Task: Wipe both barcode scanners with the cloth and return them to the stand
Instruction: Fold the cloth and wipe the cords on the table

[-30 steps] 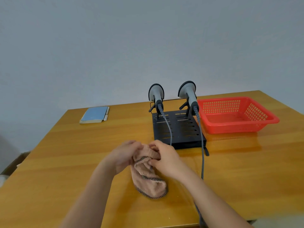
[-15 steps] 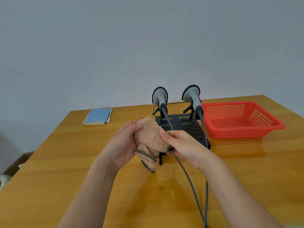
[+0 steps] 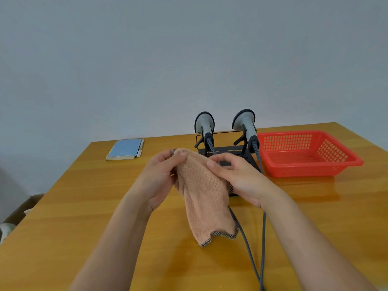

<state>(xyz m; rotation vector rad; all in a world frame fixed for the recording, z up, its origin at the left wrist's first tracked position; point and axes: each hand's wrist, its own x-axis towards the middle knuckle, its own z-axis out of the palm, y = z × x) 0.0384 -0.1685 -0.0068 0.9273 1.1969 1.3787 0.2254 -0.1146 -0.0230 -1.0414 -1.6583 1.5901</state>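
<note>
The cloth (image 3: 204, 198) is pinched by the left hand (image 3: 161, 177) and right hand (image 3: 237, 177); it is best spread flat before the scanners (image 3: 204, 127) are reached.

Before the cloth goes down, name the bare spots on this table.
Bare wood lies between the blue notebook and the left hand, along the near left edge of the table, and in front of the red basket. It is crowded around the stand, where both scanner cables run toward the near edge.

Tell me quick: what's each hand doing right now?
Left hand: pinching the cloth's upper edge.
Right hand: holding the cloth's right side.
</note>
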